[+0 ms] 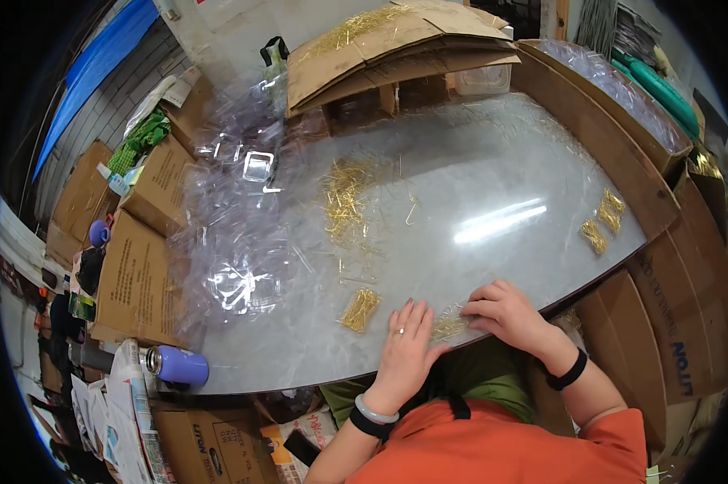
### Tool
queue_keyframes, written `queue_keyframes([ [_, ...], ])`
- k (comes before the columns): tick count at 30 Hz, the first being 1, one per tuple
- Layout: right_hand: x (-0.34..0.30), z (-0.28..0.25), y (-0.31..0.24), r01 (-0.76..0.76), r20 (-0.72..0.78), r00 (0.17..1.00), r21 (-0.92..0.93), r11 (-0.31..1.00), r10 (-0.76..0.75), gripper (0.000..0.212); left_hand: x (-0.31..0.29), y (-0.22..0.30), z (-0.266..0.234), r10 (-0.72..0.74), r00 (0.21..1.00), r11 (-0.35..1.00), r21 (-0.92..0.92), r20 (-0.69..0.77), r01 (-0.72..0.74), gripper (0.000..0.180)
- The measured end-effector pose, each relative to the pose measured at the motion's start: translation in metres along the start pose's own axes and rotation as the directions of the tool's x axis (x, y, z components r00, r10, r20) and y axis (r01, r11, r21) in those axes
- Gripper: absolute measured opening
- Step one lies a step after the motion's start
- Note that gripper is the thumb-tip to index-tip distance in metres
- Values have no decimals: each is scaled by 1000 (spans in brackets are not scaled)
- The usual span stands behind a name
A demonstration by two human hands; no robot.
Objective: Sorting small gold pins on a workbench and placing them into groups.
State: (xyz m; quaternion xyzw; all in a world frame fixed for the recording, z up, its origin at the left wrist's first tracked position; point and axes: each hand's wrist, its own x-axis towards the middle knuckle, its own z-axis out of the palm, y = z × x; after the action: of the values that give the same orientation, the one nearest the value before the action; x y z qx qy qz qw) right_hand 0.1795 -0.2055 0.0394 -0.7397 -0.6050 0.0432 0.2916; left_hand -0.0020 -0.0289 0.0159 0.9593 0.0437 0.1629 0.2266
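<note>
At the table's near edge lies a small clear pack (448, 325) with thin gold wire hooks in it. My right hand (501, 316) has its fingers curled and pinched on the pack's right end. To the left of the pack, my left hand (408, 347) lies palm down on the table, fingers stretched out and the thumb pointing toward the pack. A compact bundle of gold wire hooks (360, 310) sits just left of those fingertips. Farther up the table spreads a loose heap of gold wire hooks (348, 198), with single ones scattered around it.
Clear plastic packaging (243, 242) is piled along the table's left side. A purple bottle (178, 365) lies at the near left corner. More gold bundles (604, 219) rest by the right edge. A cardboard shelf (404, 56) stands at the back, and a cardboard wall (614, 137) borders the right.
</note>
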Motion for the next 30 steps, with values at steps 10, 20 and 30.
queue_keyframes([
  [10, 7, 67, -47, -190, -461, 833, 283, 940, 307, 45, 8, 1, 13, 0, 1000, 999, -36, -19, 0, 52],
  [20, 24, 37, -25, 53, -69, 997, 378, 924, -29, 72, 1, -6, 17, -21, 995, 992, -123, -96, 10, 63],
  [30, 20, 42, -28, 133, -90, 987, 30, 991, -130, 34, -24, -4, -26, -156, 983, 987, -55, -93, 151, 66],
])
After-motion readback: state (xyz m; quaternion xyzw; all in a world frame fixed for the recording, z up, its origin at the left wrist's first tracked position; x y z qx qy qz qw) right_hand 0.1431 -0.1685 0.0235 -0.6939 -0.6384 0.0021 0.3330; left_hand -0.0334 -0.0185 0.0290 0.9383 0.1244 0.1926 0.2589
